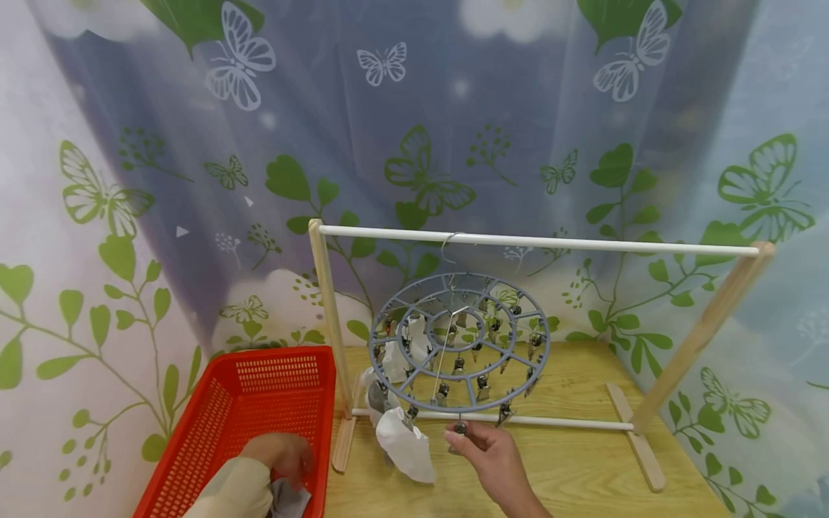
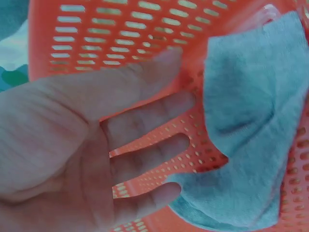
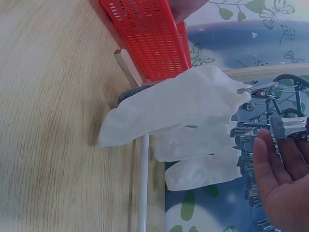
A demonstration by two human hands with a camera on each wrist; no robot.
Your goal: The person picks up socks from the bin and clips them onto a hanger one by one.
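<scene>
My left hand [image 1: 285,455] reaches down into the red plastic basket [image 1: 329,403]. The left wrist view shows its fingers [image 2: 149,121] spread and nearly straight beside a grey sock [image 2: 251,125] lying in the basket. At the front rim of a round grey clip hanger [image 1: 470,383], my right hand [image 1: 497,460] pinches a metal clip [image 1: 460,427] between thumb and fingers. White socks [image 1: 406,444] hang from clips on the hanger's left side; the right wrist view shows several white socks [image 3: 178,106] in a row, with a dark grey one [image 3: 133,92] partly hidden behind.
The hanger hooks onto the white top bar [image 1: 557,242] of a wooden-legged rack standing on the wood-grain table [image 1: 557,467]. A lower white bar [image 1: 557,422] runs between the rack's feet. Behind hangs a curtain [image 1: 324,108] printed with leaves and butterflies.
</scene>
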